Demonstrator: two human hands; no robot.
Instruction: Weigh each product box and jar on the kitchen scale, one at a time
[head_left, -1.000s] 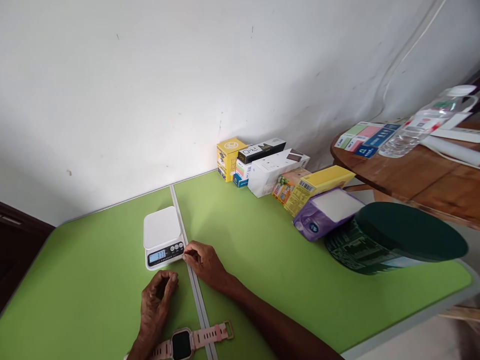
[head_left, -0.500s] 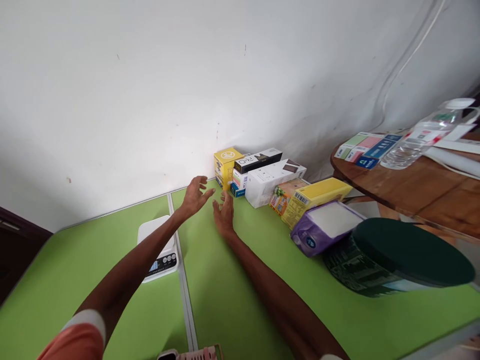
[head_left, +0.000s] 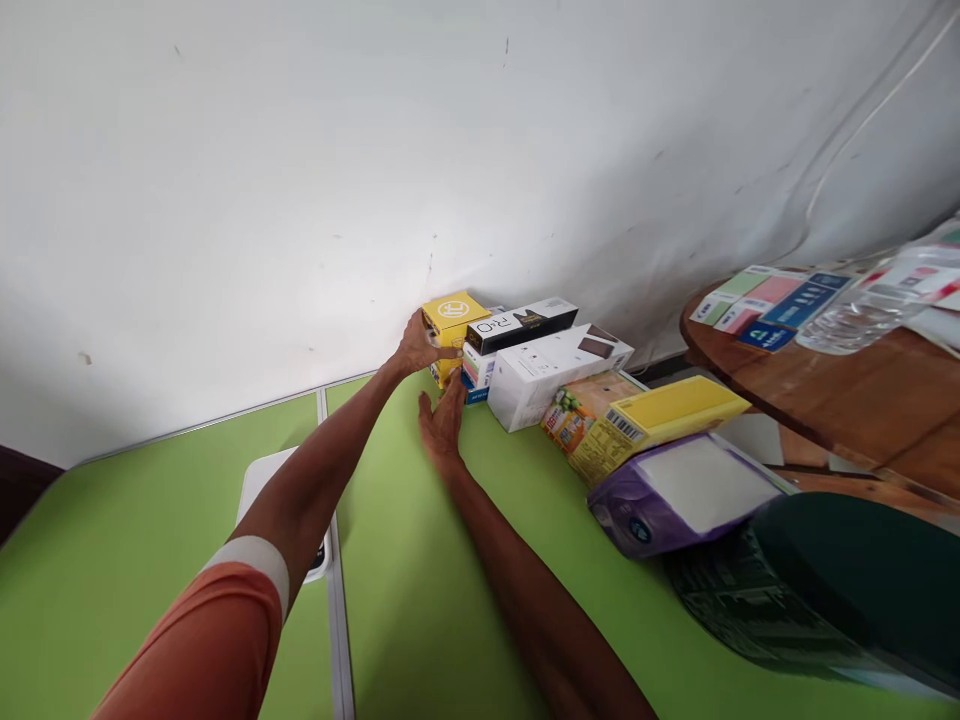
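Observation:
A yellow box with a round white logo stands by the wall at the far end of the row. My left hand wraps its left side, with the thumb across the front. Low in front of the same box is my right hand, thumb apart from the fingers; whether its fingertips touch the box or the one beside it, I cannot tell. Just to the right, a black-and-white box lies on top of a white, pink and blue carton.
Along the green table run a white box, an orange carton, a yellow carton, a purple pack and a dark green tub. My left arm partly covers a white scale. A bottle lies on the wooden table.
My left hand has moved right and closed around the yellow box. My right hand stays low by the boxes. The view has shifted, so the scale is now mostly behind my left arm.

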